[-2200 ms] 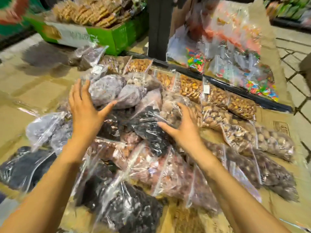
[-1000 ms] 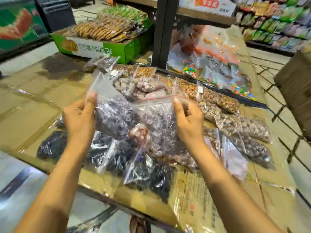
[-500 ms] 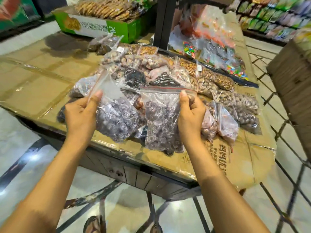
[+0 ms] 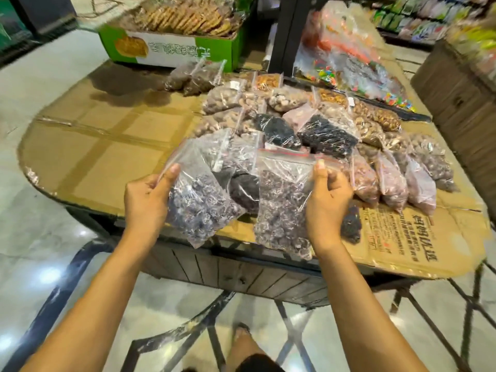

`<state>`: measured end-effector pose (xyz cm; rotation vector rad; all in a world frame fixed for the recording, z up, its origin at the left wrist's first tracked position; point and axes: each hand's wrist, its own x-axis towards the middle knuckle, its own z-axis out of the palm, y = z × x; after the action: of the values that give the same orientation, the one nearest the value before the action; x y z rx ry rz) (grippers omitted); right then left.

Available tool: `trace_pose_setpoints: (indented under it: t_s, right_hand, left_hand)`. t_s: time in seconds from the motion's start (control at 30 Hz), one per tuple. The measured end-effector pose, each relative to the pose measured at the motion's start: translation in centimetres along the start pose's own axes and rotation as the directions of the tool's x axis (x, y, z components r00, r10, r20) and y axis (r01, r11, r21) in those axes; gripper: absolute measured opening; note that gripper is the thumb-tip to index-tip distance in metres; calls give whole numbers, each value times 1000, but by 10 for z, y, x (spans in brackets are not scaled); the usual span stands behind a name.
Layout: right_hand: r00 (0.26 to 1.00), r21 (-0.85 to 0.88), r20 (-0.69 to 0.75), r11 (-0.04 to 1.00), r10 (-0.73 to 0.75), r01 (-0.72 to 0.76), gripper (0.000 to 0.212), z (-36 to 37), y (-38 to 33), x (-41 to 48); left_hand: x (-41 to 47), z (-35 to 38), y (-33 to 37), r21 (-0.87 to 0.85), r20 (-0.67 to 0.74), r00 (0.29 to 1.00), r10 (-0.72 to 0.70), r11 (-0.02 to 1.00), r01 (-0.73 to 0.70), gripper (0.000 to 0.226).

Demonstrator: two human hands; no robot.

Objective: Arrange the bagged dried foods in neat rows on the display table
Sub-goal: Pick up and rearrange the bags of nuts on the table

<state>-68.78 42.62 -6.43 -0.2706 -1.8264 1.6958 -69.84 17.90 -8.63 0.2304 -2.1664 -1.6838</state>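
My left hand [image 4: 146,204] grips a clear zip bag of dark purple dried fruit [image 4: 200,208] by its left edge, held over the table's front edge. My right hand [image 4: 326,200] holds a second, similar bag of dark dried fruit [image 4: 280,210] with a red zip strip, hanging upright just right of the first. Behind them, many bagged dried foods [image 4: 322,135] lie heaped and partly in rows on the cardboard-covered display table [image 4: 107,146].
A green and white box of biscuits [image 4: 171,49] sits at the back left. A dark post [image 4: 284,33] rises behind the bags, with bagged colourful sweets [image 4: 349,65] to its right. A brown carton [image 4: 461,84] stands at right. Metal table legs [image 4: 287,318] cross below.
Both hands picked a bag each out of the pile and drew them back toward me, to the table's front edge. My view has pulled back and down.
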Motion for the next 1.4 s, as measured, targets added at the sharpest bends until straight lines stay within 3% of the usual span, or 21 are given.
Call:
trace_pose_setpoints:
  t_s: [0.1, 0.27, 0.4, 0.53, 0.67, 0.83, 1.0, 1.1, 1.17, 1.23, 1.3, 1.33, 1.4]
  right_hand:
    - [999, -2, -52, 1000, 11, -12, 38, 31, 4, 10]
    - [988, -22, -157, 1000, 1, -5, 39, 96, 20, 41]
    - [972, -150, -234, 987, 19, -55, 40, 146, 33, 61]
    - [969, -219, -249, 974, -1, -55, 39, 190, 40, 71]
    - [950, -230, -311, 971, -6, -69, 39, 225, 42, 69]
    - [851, -238, -525, 960, -1, -145, 33, 252, 33, 42]
    - [755, -223, -655, 964, -40, -143, 38, 270, 25, 7]
    - [697, -260, -715, 948, -62, -182, 37, 268, 22, -10]
    - [667, -247, -743, 949, -55, -196, 36, 264, 21, -19]
    - [645, -262, -761, 941, -65, -214, 36, 262, 20, -25]
    - [632, -282, -771, 932, -80, -226, 37, 262, 17, -30]
    - [627, -286, -775, 930, -82, -232, 36, 262, 17, -32]
    - [618, -290, -782, 925, -81, -246, 36, 261, 18, -37]
  left_hand:
    - [45, -2, -10, -39, 55, 998, -7, 999, 9, 56]
    - [131, 6, -41, 43, 176, 984, -36, 999, 29, 55]
    - [186, 5, -57, 14, 287, 956, -50, 999, 48, 54]
    - [234, -6, -64, 11, 418, 908, -37, 999, 36, 53]
    - [287, -16, -76, 17, 594, 804, 24, 999, -42, 57]
    - [346, -14, -82, 58, 824, 564, 56, 982, -181, 54]
    - [385, 8, -81, 69, 973, 230, 26, 915, -398, 49]
    - [387, 40, -73, -29, 1000, -11, 29, 793, -609, 49]
    - [381, 60, -70, -117, 987, -158, 21, 768, -629, 51]
    - [367, 75, -68, -170, 969, -248, 11, 759, -629, 50]
    - [353, 87, -73, -186, 974, -217, 64, 773, -607, 42]
    - [348, 92, -82, -178, 983, -147, 112, 783, -596, 44]
    - [343, 92, -104, -116, 984, 48, 171, 821, -560, 75]
